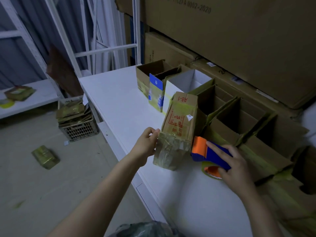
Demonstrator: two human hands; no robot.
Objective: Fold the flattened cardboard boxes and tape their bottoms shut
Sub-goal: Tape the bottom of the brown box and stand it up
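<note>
Head view: the cardboard box (177, 127) lies sideways on the white tabletop (119, 100). The left hand (147, 144) pinches its near left edge; the right hand (236, 166), grip closed round the tape dispenser (212, 154), is beside its right edge. Probably light and dentable; hold by stiff corners.

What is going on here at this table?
A person is taping a box on the white table. The left hand holds the box, which lies on its side. The right hand holds a tape dispenser at the box's near end. Behind it, open boxes stand in a row.
</note>
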